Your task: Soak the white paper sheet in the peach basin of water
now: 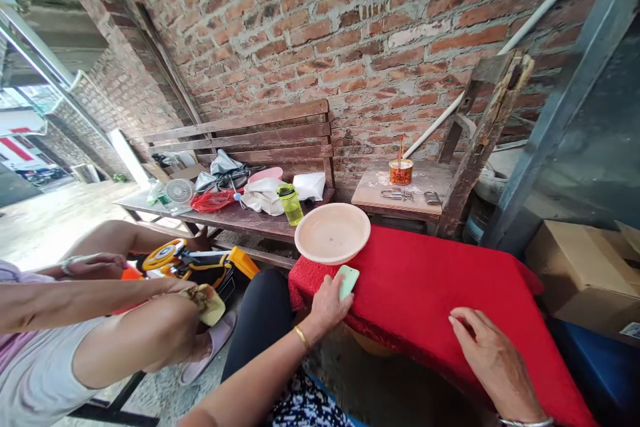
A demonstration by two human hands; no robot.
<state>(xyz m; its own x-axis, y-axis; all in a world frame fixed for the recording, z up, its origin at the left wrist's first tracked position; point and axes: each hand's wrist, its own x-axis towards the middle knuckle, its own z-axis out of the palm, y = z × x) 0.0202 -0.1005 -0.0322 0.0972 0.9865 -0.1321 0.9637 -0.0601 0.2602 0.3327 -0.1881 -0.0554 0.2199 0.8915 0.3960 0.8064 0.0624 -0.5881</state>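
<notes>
My left hand (330, 303), with a gold bracelet at the wrist, is closed on a pale mint-green phone (349, 280) at the near left edge of the table. Under it spreads a red cloth (430, 287) that covers the table. Just beyond the phone stands a wide, shallow, cream plastic basin (333, 235), and nothing shows in it but small dark specks. My right hand (493, 360) hovers over or rests on the cloth at the right, I cannot tell which. Its fingers are loosely bent, the thumb apart from them, and it holds nothing visible.
A green bottle (291, 205), a small fan (179, 192) and bags lie on a wooden bench (240, 223). A small stand (370, 197) bears a red tin (401, 172) and padlocks. At left, another person's hand (177, 285) holds something yellowish. Cardboard boxes (585, 280) stand right.
</notes>
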